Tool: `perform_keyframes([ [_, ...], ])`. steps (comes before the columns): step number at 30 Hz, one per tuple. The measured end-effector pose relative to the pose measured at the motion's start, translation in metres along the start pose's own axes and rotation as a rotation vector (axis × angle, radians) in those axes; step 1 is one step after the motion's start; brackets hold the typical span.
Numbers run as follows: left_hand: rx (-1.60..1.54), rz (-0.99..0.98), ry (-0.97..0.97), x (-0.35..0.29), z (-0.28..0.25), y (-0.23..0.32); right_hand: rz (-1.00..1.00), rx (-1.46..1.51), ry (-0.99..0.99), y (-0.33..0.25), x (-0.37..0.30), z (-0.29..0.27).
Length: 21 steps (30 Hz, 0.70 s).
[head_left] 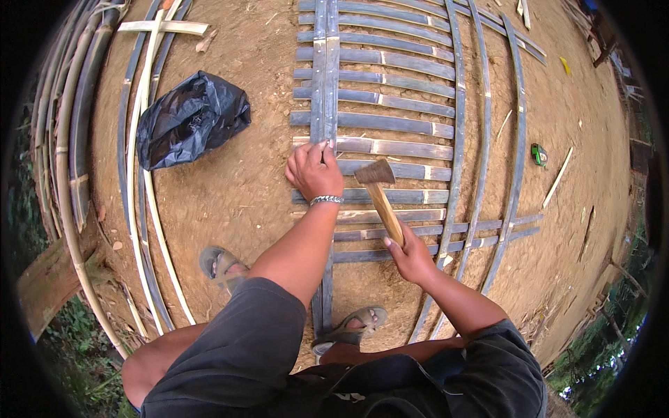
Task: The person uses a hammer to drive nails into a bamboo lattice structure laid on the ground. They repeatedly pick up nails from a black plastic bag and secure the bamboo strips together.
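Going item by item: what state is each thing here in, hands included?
Left hand: bunched at the doubled strip; whether anything is pinched, unclear
Right hand: closed around the hatchet
Hatchet: held, clear of the left hand
Doubled strip: lying across the slats
Slats: spaced apart, roughly parallel
Black bag: crumpled
Tape measure: no blade seen extended
Sandals: worn
Bracelet: worn

Left arm point(296, 247) outstretched, left fingers point(315, 152) bent, right fingers point(406, 235) wrapped tight

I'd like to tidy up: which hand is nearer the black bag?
Left: the left hand is right of the black bag; the right hand, holding a hatchet, is farther right and lower.
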<state>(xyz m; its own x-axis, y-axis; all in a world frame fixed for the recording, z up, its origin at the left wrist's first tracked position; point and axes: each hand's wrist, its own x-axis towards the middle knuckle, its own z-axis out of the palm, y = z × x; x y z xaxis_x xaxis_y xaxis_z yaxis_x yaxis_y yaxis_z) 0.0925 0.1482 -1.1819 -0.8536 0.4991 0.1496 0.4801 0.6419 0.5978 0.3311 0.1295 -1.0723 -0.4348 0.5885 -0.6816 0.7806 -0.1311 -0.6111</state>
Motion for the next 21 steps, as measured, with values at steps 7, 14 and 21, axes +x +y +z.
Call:
perform_keyframes([
  [7, 0.026, 0.03, 0.017, 0.0, 0.0, 0.001, -0.1, 0.001, 0.115, -0.043, 0.037, 0.003],
  [14, 0.003, 0.023, -0.004, 0.0, -0.002, 0.0, -0.155, -0.088, 0.16, -0.042, 0.05, 0.006],
  [21, 0.006, 0.047, 0.005, -0.001, 0.0, -0.002, -0.267, -0.226, 0.185, -0.059, 0.06, 0.001],
])
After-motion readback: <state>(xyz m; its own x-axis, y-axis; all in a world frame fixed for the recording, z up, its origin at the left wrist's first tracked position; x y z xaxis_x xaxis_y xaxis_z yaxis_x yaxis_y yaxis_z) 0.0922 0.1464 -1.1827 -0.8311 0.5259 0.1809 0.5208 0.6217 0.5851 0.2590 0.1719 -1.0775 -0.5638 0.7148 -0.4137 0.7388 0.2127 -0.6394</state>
